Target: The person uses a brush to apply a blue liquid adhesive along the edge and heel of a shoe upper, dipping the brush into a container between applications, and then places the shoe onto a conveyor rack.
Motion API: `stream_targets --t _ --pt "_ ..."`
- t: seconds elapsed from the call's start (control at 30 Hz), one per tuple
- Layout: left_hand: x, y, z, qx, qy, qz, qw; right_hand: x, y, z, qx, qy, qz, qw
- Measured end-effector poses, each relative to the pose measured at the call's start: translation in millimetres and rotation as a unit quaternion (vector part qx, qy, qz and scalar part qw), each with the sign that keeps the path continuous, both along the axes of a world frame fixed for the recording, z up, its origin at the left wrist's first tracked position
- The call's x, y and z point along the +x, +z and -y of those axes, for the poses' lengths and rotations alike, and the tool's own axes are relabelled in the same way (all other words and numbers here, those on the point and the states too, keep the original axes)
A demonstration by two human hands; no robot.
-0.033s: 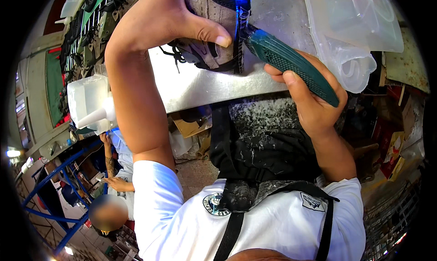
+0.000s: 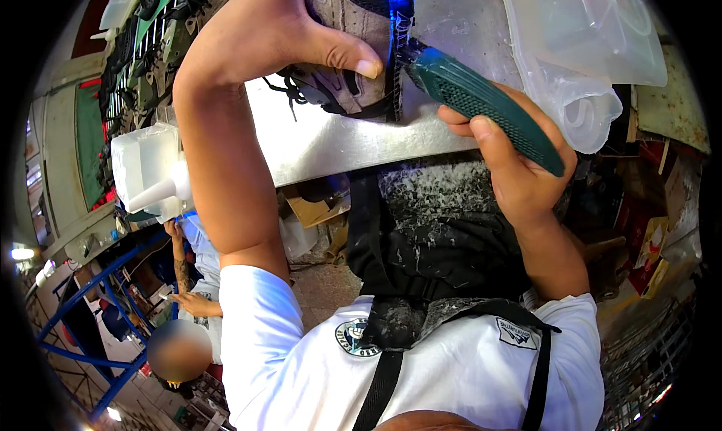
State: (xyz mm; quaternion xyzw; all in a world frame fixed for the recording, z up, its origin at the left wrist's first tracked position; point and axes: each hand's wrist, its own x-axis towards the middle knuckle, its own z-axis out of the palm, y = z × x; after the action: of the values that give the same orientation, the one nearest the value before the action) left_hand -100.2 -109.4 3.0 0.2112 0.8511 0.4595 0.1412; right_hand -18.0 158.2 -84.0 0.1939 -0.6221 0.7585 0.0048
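Note:
A brown-grey shoe (image 2: 352,92) with black laces lies tilted on the metal bench (image 2: 323,147), its sole edge lit blue; its upper end leaves the picture. My left hand (image 2: 289,44) is closed around the shoe's upper, thumb pressed near the edge; its other fingers are hidden. In my right hand (image 2: 530,164) is a brush (image 2: 489,107) with a dark green textured handle, gripped between thumb and fingers. The brush's dark tip is at the shoe's sole edge; whether it touches cannot be made out.
Translucent plastic containers (image 2: 587,47) stand on the bench's right. A white bottle with a nozzle (image 2: 154,168) is left of my forearm, below a rack of shoes (image 2: 150,62). Another person (image 2: 199,295) sits lower left near blue metal bars (image 2: 94,311). Cardboard boxes (image 2: 320,205) lie under the bench.
My right hand and the brush have shifted very slightly to the right. My left hand and the shoe look the same.

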Motion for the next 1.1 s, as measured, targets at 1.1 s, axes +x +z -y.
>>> stream_targets --t 1.1 --pt "119 -57 -2 -0.013 0.267 -0.128 0.955 -46 27 -187 0.232 0.014 0.108 0.967"
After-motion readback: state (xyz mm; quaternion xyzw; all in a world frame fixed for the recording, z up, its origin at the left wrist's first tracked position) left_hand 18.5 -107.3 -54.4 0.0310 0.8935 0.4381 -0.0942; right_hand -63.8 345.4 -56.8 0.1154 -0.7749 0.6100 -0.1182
